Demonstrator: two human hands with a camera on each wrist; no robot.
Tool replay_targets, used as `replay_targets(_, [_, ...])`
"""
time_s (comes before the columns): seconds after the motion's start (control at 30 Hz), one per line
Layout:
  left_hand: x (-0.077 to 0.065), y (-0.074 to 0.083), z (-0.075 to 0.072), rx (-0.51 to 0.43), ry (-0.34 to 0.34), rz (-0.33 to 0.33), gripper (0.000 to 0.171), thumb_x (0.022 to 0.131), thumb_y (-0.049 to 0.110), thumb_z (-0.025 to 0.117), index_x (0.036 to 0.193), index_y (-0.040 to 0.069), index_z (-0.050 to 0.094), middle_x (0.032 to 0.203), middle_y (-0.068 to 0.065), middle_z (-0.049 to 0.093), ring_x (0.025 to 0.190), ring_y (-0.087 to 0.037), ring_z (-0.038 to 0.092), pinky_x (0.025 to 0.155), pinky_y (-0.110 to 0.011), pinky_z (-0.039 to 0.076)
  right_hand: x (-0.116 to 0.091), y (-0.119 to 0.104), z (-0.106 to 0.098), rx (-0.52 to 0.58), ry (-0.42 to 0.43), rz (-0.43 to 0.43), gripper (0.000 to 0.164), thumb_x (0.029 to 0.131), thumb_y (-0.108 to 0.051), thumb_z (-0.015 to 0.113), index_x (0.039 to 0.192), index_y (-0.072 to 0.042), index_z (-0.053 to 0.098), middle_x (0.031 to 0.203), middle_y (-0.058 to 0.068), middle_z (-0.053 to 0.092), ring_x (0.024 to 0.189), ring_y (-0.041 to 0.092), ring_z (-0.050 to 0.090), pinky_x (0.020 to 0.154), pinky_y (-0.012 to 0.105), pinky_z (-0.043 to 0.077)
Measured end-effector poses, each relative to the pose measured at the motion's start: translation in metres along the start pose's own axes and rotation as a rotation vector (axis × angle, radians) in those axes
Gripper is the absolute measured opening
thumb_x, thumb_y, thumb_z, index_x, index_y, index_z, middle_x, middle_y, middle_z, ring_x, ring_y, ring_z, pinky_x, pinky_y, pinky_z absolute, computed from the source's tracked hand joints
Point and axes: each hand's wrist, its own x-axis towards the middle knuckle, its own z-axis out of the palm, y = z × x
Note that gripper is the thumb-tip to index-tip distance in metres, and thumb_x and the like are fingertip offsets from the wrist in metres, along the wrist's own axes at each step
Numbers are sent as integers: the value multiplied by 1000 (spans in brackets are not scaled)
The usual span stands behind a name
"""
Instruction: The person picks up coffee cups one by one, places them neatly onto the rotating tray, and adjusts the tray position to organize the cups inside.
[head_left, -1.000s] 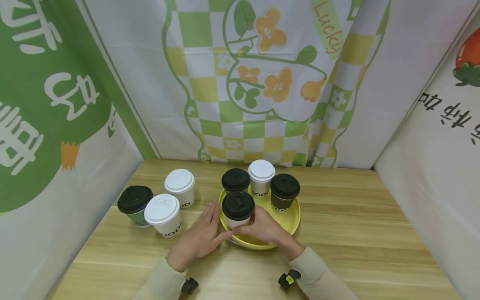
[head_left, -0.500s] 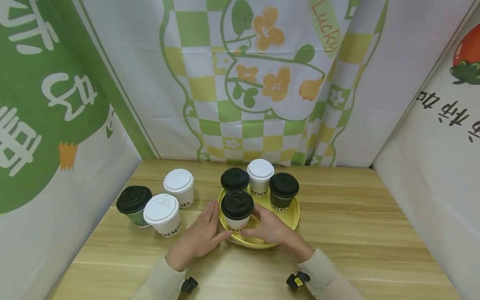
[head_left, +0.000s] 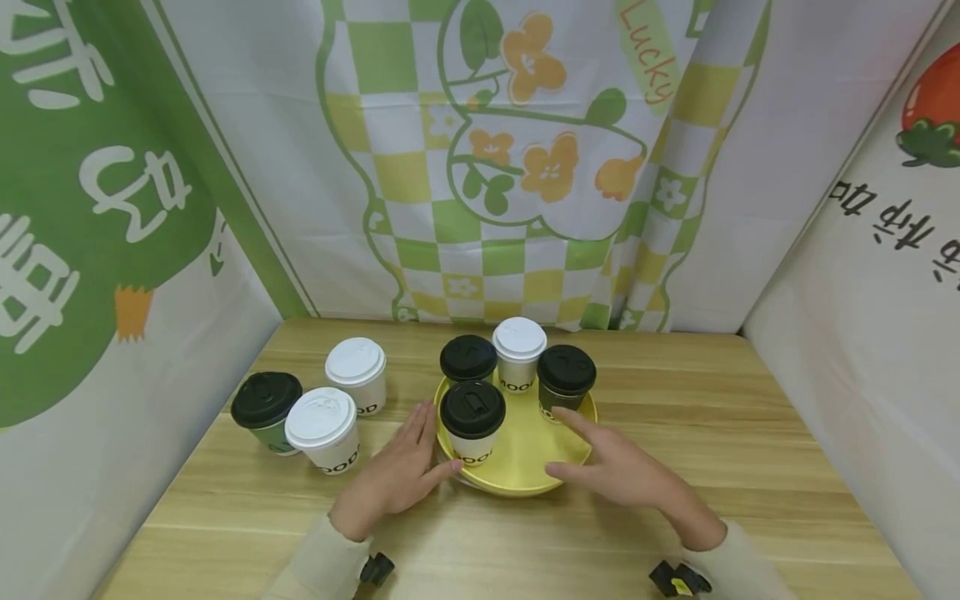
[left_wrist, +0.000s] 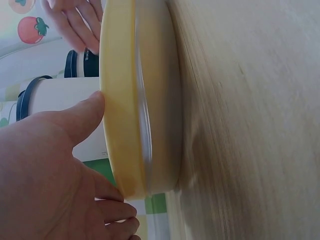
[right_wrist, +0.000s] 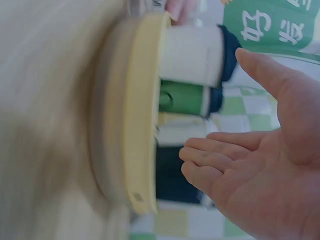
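A round yellow tray [head_left: 525, 454] bears several lidded paper cups. Its front-left place holds a white paper cup [head_left: 474, 450] with a black lid, standing upright. Behind it is a green cup [right_wrist: 182, 97] with a black lid, beside a white cup with a white lid [head_left: 520, 340]. A black cup [head_left: 566, 375] stands at the tray's right. My left hand [head_left: 397, 471] rests with straight fingers against the tray's left rim, thumb at the front edge. My right hand [head_left: 622, 467] hovers over the right rim, fingers spread and holding nothing.
Left of the tray on the wooden table [head_left: 712, 433] stand a green cup with a black lid [head_left: 267, 408] and two white cups, one nearer [head_left: 324, 429] and one farther back [head_left: 357, 375]. Printed curtains [head_left: 517, 167] hang behind the table and along both sides.
My right hand has let go of the front white cup with the black lid and moved right, to the tray's right rim. The left hand stays at the left rim.
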Motion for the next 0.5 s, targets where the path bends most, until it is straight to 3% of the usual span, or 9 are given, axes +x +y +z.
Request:
replay_targets(0.1, [0, 0, 0, -2, -1, -1, 95, 109, 53, 51, 164, -12, 11, 173, -33, 8, 164, -46, 10, 134, -55, 19, -13, 4, -18, -50, -7, -18, 91, 98, -58, 69, 165, -7, 34, 138, 21, 67, 110, 38, 72, 110, 56, 53])
replay_targets(0.13, [0, 0, -1, -4, -1, -1, 95, 109, 53, 51, 164, -12, 11, 173, -33, 7, 164, -46, 10, 134, -55, 18, -17, 7, -23, -72, 2, -23, 92, 98, -60, 68, 164, -6, 35, 153, 23, 57, 128, 40, 65, 118, 60, 46])
replay_targets(0.17, [1, 0, -1, -3, 0, -1, 95, 109, 53, 51, 164, -12, 12, 173, -33, 7, 164, -46, 10, 134, -55, 18, -19, 9, -28, -88, 6, -22, 92, 98, -61, 68, 164, -5, 35, 154, 23, 56, 142, 41, 56, 120, 61, 43])
replay_targets(0.2, [1, 0, -1, -4, 0, -2, 95, 108, 53, 51, 164, -12, 11, 173, -33, 7, 164, -46, 10, 134, -55, 18, -21, 11, -32, -101, 14, -27, 92, 98, -60, 67, 163, -3, 36, 165, 23, 43, 152, 44, 43, 123, 64, 38])
replay_targets(0.4, [1, 0, -2, -3, 1, 1, 96, 108, 54, 51, 164, -12, 11, 173, -33, 7, 164, -46, 10, 134, -56, 18, -17, 32, -39, -172, 37, 9, 97, 99, -55, 69, 164, 4, 28, 168, 28, 36, 153, 48, 39, 124, 65, 34])
replay_targets(0.5, [1, 0, -2, -7, -3, 4, 95, 108, 53, 52, 164, -13, 11, 173, -34, 8, 164, -47, 10, 134, -57, 19, -9, 44, -35, -180, 48, 28, 106, 97, -60, 69, 168, 1, 18, 172, 26, 26, 156, 48, 33, 127, 64, 30])
